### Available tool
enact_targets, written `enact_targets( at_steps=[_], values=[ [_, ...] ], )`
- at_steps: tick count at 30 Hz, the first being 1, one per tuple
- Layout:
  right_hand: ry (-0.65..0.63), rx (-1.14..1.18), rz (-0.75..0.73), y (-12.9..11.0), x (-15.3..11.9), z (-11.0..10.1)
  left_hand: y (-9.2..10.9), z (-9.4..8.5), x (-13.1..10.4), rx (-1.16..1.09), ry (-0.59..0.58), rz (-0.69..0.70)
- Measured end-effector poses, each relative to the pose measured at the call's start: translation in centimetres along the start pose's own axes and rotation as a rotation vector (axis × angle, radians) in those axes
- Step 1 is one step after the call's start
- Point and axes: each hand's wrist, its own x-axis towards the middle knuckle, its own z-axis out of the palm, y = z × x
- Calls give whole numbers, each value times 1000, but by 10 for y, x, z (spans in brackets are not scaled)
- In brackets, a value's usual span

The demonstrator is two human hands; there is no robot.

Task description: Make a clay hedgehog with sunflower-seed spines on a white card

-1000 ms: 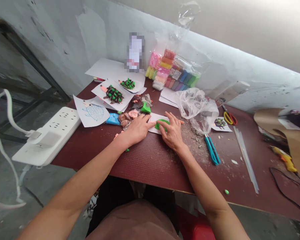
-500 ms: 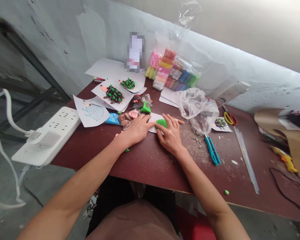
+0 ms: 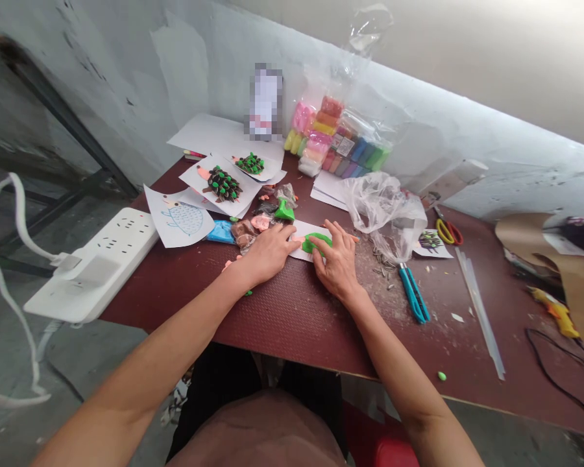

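The green clay (image 3: 316, 242) lies on a white paper slip (image 3: 305, 231) on the bench (image 3: 292, 311). It looks soft, light and easily dented; press it from above. The right hand (image 3: 338, 263) flattens it with spread fingers; the left hand (image 3: 268, 251), also open, pins the paper beside it.

From my remote seat, the desk (image 3: 292, 311) at centre frame looks like dark red laminate with a fine, matt, textured face and a pale wooden edge along the bottom. The green clay (image 3: 316, 242) mid-frame looks soft, smooth and dull, pressed on a matt white paper card (image 3: 302, 228). To its right, the clear bag (image 3: 382, 207) is thin, crinkled, glossy plastic. At left, the power strip (image 3: 95, 263) is smooth white plastic with a slight sheen. The utility knife (image 3: 413, 293), right of centre, has a glossy teal plastic body. The wall (image 3: 126, 58) across the top is rough, chipped plaster.
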Motion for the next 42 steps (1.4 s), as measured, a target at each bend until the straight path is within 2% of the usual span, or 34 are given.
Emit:
enact_targets(
  at_steps=[8,19,28,36,42],
  values=[
    [-76,-36,-6,-2,6,-3,0,-1,-1,-32,-2,16],
    [-48,11,-22,5,8,0,0,-1,-1,-6,-2,28],
    [-68,3,-31,1,10,0,1,-2,-1,3,-12,27],
    [24,16,2,14,-1,1,-2,0,-2,-60,50,26],
    [30,1,-4,9,-8,-5,-8,4,-3,-175,126,2]
  ],
)
